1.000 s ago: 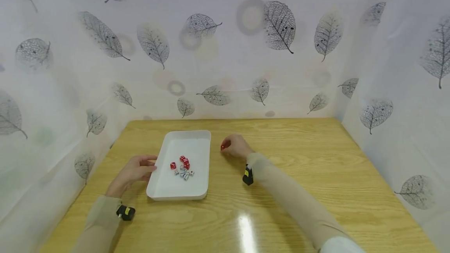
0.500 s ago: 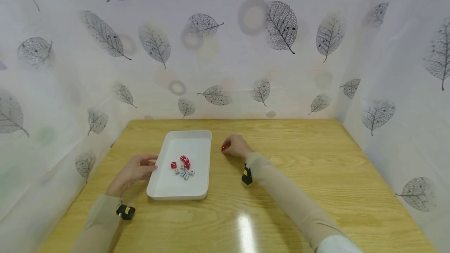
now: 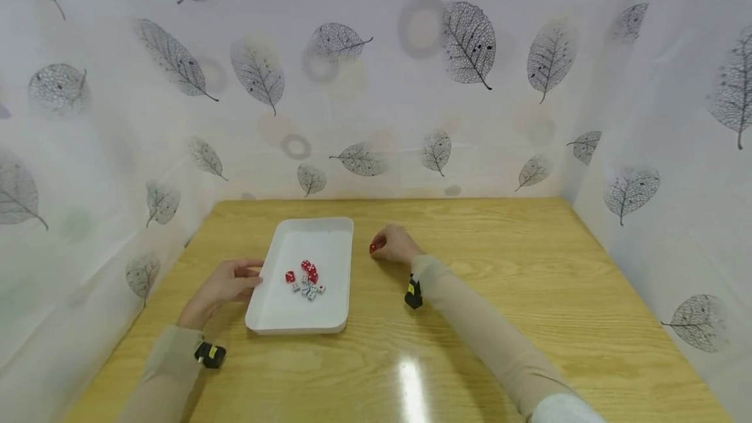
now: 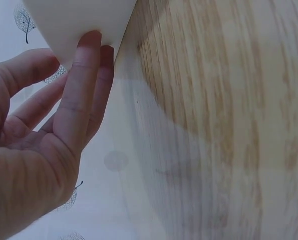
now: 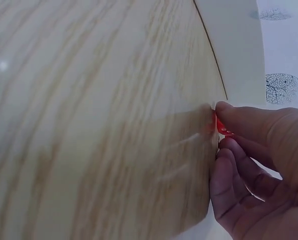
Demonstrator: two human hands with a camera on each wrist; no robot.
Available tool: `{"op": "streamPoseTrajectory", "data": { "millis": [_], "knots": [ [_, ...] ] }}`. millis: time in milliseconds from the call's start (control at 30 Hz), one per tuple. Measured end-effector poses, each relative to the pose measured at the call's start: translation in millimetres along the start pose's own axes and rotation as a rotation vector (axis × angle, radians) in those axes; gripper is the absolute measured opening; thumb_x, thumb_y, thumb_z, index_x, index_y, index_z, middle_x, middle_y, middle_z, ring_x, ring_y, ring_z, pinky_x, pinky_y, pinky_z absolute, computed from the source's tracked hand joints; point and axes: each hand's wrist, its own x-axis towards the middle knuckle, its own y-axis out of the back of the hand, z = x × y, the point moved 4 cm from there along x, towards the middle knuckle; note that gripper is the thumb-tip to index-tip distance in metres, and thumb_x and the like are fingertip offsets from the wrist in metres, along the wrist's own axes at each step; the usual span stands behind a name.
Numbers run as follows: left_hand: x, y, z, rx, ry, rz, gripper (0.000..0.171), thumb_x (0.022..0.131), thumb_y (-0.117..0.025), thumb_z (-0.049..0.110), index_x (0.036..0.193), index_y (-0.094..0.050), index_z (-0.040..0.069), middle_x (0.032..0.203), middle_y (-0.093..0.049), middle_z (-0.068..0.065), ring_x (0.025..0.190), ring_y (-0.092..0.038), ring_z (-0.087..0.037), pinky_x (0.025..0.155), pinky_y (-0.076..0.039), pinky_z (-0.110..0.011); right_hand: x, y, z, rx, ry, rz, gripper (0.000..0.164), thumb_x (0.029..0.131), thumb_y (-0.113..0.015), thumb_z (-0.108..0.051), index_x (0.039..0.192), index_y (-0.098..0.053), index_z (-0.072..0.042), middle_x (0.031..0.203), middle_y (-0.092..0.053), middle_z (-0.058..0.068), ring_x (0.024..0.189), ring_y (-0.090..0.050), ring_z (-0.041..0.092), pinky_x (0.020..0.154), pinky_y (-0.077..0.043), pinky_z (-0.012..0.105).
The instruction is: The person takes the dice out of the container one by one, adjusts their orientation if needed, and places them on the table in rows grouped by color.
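Observation:
My right hand point(image 3: 395, 245) pinches a red die point(image 3: 373, 248) between thumb and fingertips, low at the tabletop right of the tray. In the right wrist view the red die point(image 5: 222, 128) shows only partly, behind the thumb. A white rectangular tray point(image 3: 335, 230) lies left of it. My left hand point(image 3: 230, 281) rests its fairly straight fingertips against the tray's left outer wall, as the left wrist view shows at the tray wall point(image 4: 83, 17). Inside the tray, several red dice point(image 3: 311, 273) and several smaller white dice point(image 3: 311, 295) lie clustered, with one red die point(image 3: 290, 277) slightly apart.
A wood-grain table point(image 3: 499, 247) carries everything. Leaf-patterned white sheeting point(image 3: 388, 96) encloses its back and sides. A small black camera point(image 3: 414, 292) is strapped to the right wrist, another black camera point(image 3: 210, 354) to the left.

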Motion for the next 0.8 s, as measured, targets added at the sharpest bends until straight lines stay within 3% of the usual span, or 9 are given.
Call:
{"op": "streamPoseTrajectory", "data": {
  "millis": [167,400,633,800],
  "knots": [
    [-0.4,-0.4,-2.1,0.005,0.013,0.002,0.052,0.096,-0.059,0.007,0.143,-0.042,-0.006,0.119,-0.057,-0.027,0.091,-0.068,-0.023,0.075,-0.06,-0.039,-4,2,5,0.034,-0.003,-0.01,0.038,0.081,-0.08,-0.013,0.114,-0.07,0.002,0.106,-0.07,0.011,0.097,-0.064,0.021,0.086,-0.055,0.033],
    [-1.6,0.1,-1.0,0.01,0.022,0.005,0.051,0.096,-0.059,0.007,0.143,-0.042,-0.006,0.119,-0.056,-0.026,0.091,-0.068,-0.022,0.075,-0.06,-0.038,-11,11,2,0.016,0.022,-0.008,0.041,0.085,-0.075,-0.015,0.122,-0.066,0.001,0.115,-0.069,0.013,0.105,-0.063,0.023,0.093,-0.053,0.037],
    [-2.8,-1.3,-0.8,0.005,0.023,-0.002,0.051,0.095,-0.06,0.007,0.142,-0.043,-0.006,0.118,-0.057,-0.026,0.09,-0.068,-0.022,0.074,-0.06,-0.039,-18,14,-18,0.107,0.131,0.001,0.04,0.089,-0.071,-0.017,0.124,-0.064,0.002,0.121,-0.068,0.017,0.108,-0.065,0.027,0.096,-0.052,0.04],
    [-1.1,-0.5,0.9,0.01,0.026,0.008,0.05,0.096,-0.058,0.007,0.142,-0.044,-0.005,0.119,-0.057,-0.026,0.09,-0.068,-0.022,0.074,-0.06,-0.038,-16,10,-33,0.162,0.203,-0.013,0.038,0.09,-0.07,-0.017,0.122,-0.065,0.004,0.118,-0.068,0.018,0.104,-0.067,0.026,0.087,-0.056,0.031]
  ]
}}
